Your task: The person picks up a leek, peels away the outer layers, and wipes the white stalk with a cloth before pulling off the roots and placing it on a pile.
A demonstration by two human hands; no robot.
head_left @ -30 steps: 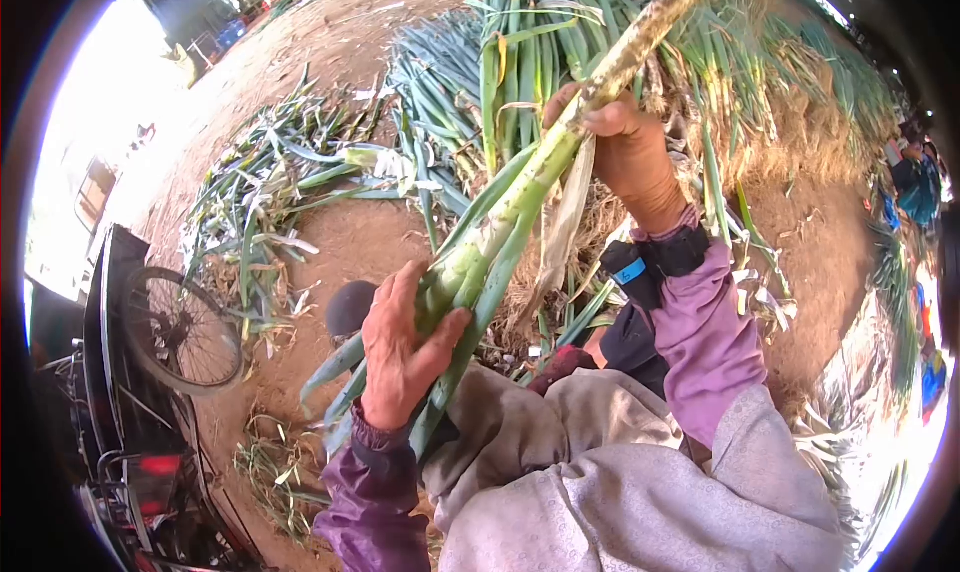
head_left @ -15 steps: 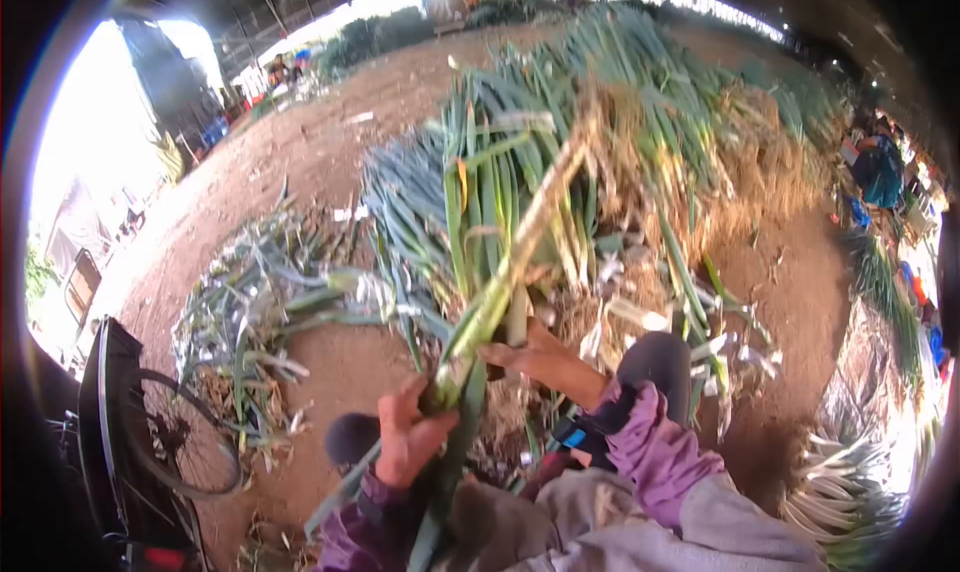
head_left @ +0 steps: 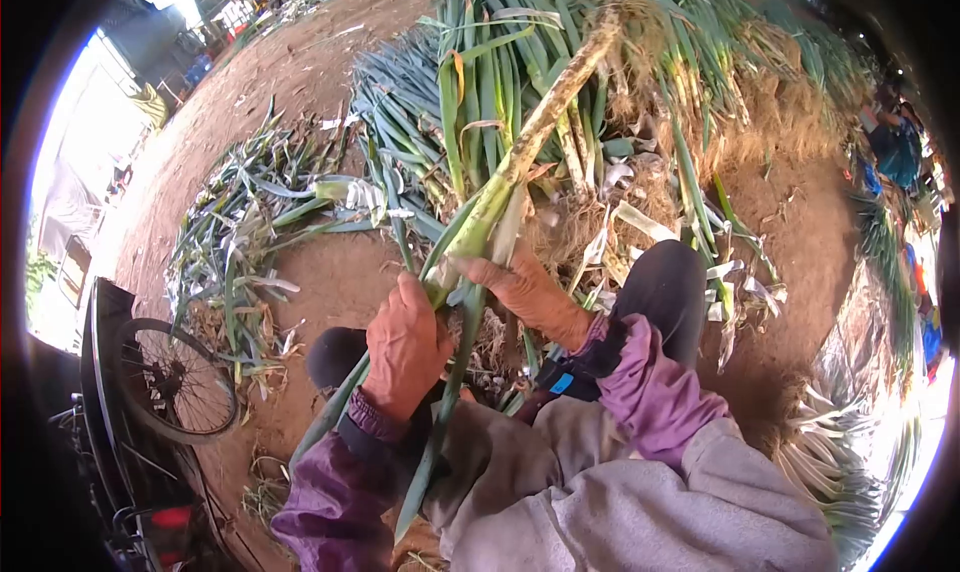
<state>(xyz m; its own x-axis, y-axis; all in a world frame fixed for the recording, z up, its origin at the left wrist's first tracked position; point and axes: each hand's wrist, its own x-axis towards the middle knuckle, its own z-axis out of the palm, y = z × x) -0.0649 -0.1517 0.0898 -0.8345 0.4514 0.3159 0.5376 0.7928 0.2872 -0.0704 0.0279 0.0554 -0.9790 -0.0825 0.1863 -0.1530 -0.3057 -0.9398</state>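
A long leek (head_left: 487, 212) slants up and away from me, its soil-stained pale shank and roots at the far end, its green leaves hanging toward my lap. My left hand (head_left: 405, 344) is closed around it where the leaves begin. On the other side, my right hand (head_left: 532, 294) has its fingers bent against the same stalk at the leaf fork. A pale loose strip of outer leaf (head_left: 509, 222) stands up beside the right hand's fingers. The fingertips of that hand are partly hidden behind the leek.
A big heap of leeks (head_left: 490, 92) lies in front. Leaf trimmings (head_left: 235, 242) are piled to the left, near a spoked wheel (head_left: 178, 380). Cleaned leeks (head_left: 830, 462) lie at lower right. Another person (head_left: 893, 142) is at far right. Bare soil (head_left: 340, 277) shows between.
My view has tipped downward, so the scene sits higher. The leek has swung slightly more upright. My left hand has turned, its back now facing up; both hands stay at the leek.
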